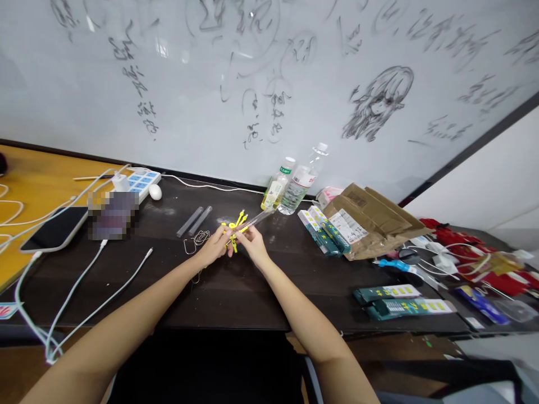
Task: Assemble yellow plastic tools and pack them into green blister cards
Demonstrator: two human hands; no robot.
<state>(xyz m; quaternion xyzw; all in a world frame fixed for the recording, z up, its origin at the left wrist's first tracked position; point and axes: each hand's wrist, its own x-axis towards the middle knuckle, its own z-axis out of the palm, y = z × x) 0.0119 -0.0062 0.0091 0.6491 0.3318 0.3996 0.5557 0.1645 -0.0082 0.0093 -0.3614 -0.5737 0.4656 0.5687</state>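
Observation:
Above the dark table my two hands meet. My left hand (214, 246) is closed on a cluster of thin bright yellow pieces (241, 217) with knobbed ends; their exact kind is hard to make out. A clear tube (261, 217) slants up and to the right from between the hands, and my right hand (252, 245) pinches it near its lower end. Something yellow shows at that lower end. To the left lie two more clear tubes (195, 221) side by side. A coil of thin wire or cord (202, 238) rests beside my left hand.
A yellow drink bottle (275, 189) and a water bottle (297, 188) stand behind, against the whiteboard (189, 112). Green boxes (324, 231) and a brown paper bag (370, 216) lie right. Phones (54, 229), white cables (80, 293) and a power strip (144, 183) are left.

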